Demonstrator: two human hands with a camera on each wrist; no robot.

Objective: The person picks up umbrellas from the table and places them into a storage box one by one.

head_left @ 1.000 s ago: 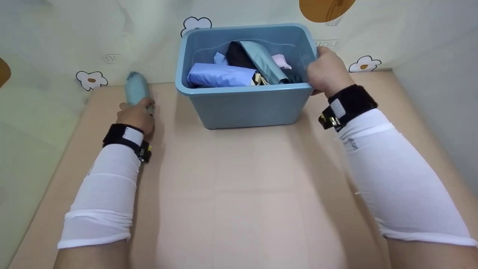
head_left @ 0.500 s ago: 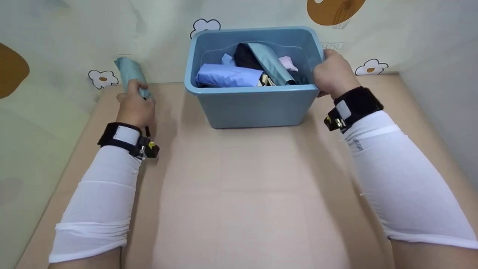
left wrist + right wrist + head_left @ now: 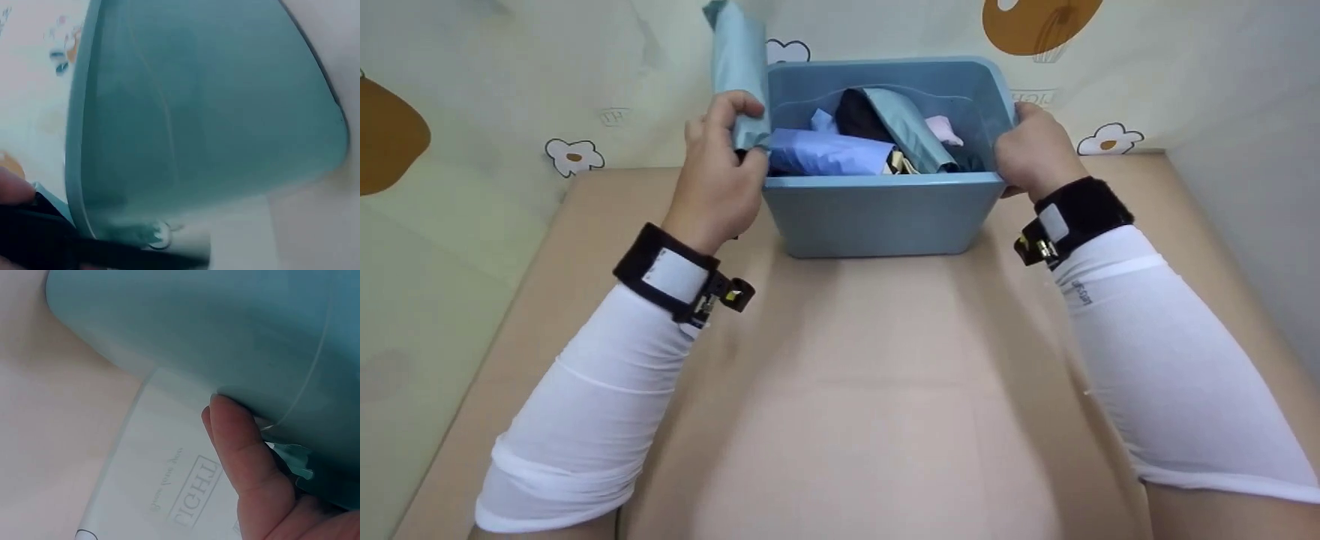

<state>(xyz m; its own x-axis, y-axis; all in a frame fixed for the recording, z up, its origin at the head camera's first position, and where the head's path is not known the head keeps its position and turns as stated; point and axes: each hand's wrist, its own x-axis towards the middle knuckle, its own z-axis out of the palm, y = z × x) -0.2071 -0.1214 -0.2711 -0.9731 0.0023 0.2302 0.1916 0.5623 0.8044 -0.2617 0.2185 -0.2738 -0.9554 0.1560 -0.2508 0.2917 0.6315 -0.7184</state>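
A blue-grey plastic bin [image 3: 885, 217] stands against the wall at the table's back; its side fills the left wrist view. My left hand [image 3: 720, 180] grips a light teal folded umbrella [image 3: 739, 60], held raised and nearly upright at the bin's left rim. In the left wrist view a dark part, apparently its handle [image 3: 34, 236], shows at lower left. My right hand [image 3: 1035, 150] holds the bin's right rim; in the right wrist view its fingers [image 3: 242, 439] lie against the outer wall. Inside the bin are a blue folded umbrella [image 3: 832, 152] and a teal-and-black one [image 3: 911, 131].
A pink cloth-like item [image 3: 943, 130] and a small blue piece [image 3: 823, 121] also lie in the bin, partly hidden. The pale tabletop [image 3: 840, 375] meets a patterned wall covering [image 3: 660, 60] behind and at both sides.
My left hand has lifted the teal umbrella from the table's back left and carried it right to the bin's left rim. My right hand stays on the bin.
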